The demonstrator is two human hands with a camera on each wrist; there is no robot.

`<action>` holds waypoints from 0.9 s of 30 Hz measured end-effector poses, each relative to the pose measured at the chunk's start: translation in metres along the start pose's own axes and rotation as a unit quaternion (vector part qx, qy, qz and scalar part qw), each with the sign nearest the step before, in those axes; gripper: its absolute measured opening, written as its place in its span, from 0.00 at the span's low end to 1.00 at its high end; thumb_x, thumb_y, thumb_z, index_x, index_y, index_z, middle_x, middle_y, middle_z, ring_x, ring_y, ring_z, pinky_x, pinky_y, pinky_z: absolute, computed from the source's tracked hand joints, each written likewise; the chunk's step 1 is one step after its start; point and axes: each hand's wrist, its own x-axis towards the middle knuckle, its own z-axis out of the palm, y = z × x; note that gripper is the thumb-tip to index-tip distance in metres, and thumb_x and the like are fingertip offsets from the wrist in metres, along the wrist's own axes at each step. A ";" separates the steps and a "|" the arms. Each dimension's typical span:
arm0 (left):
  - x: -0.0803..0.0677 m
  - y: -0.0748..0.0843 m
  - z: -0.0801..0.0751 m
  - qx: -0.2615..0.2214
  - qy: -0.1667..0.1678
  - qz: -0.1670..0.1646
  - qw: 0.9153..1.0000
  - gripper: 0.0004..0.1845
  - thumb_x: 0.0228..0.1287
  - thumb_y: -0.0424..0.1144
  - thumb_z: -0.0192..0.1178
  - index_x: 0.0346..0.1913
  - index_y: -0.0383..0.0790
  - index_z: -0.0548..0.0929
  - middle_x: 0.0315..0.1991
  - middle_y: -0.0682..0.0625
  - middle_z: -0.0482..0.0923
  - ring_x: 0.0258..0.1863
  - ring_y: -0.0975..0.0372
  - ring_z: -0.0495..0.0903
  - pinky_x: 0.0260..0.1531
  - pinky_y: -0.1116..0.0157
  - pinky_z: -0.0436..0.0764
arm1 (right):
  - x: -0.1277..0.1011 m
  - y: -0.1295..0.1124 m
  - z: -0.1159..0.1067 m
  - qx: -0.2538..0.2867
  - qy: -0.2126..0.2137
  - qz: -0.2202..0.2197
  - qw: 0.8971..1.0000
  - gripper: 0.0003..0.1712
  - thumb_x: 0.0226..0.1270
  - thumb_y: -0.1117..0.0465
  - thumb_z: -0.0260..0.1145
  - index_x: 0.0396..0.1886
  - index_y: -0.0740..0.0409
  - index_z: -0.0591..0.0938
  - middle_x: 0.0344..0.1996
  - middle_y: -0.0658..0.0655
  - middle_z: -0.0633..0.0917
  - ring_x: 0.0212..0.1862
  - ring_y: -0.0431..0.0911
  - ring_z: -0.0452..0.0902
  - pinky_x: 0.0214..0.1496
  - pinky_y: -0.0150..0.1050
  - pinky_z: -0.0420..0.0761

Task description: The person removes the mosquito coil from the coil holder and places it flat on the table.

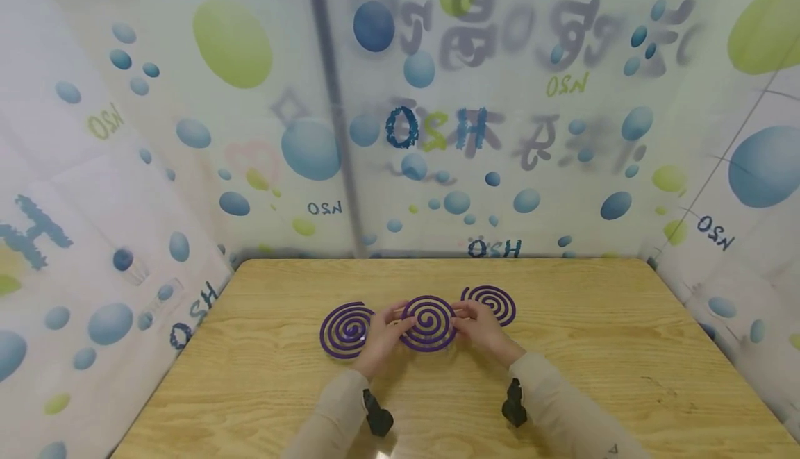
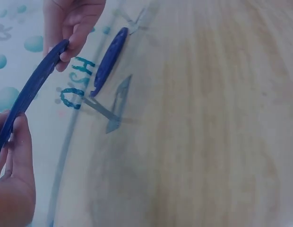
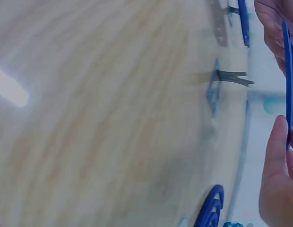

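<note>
Both hands hold a purple mosquito coil (image 1: 428, 336) above the table, between two others. My left hand (image 1: 379, 341) pinches its left edge and my right hand (image 1: 486, 328) pinches its right edge. Seen edge-on, the held coil (image 2: 30, 87) is thin and slightly bowed in the left wrist view. Another mosquito coil (image 1: 331, 330) is to the left, partly behind the left hand. A third mosquito coil (image 1: 507, 304) is at the right, partly behind the right hand. A small metal stand (image 3: 213, 90) stands on the table near the held coil, apart from it.
The wooden table (image 1: 250, 403) reaches back to a wall sheet (image 1: 400, 188) printed with bubbles and letters. Similar sheets enclose both sides. Black wrist cameras (image 1: 378, 419) are strapped under the sleeves.
</note>
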 end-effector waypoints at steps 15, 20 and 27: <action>0.019 0.004 0.002 -0.145 0.081 -0.012 0.986 0.21 0.57 0.29 0.56 0.54 0.26 0.68 0.37 0.43 0.78 0.29 0.64 0.78 0.38 0.62 0.80 | 0.027 -0.024 -0.001 0.090 0.048 0.026 0.994 0.19 0.62 0.70 0.55 0.55 0.63 0.71 0.42 0.63 0.73 0.36 0.46 0.75 0.46 0.50 0.76; 0.023 -0.011 0.007 -0.145 0.090 -0.016 0.985 0.20 0.57 0.27 0.55 0.53 0.23 0.67 0.38 0.37 0.77 0.29 0.62 0.79 0.40 0.59 0.79 | 0.033 -0.012 0.001 0.060 0.082 0.019 0.995 0.18 0.61 0.72 0.56 0.52 0.67 0.71 0.41 0.66 0.76 0.32 0.44 0.76 0.42 0.47 0.79; 0.028 -0.028 0.021 -0.045 0.142 -0.020 0.989 0.22 0.48 0.21 0.58 0.50 0.24 0.70 0.39 0.34 0.77 0.34 0.55 0.79 0.34 0.65 0.80 | 0.037 0.010 0.005 0.007 0.114 0.037 0.993 0.16 0.58 0.71 0.59 0.47 0.70 0.74 0.37 0.66 0.78 0.29 0.45 0.76 0.33 0.39 0.81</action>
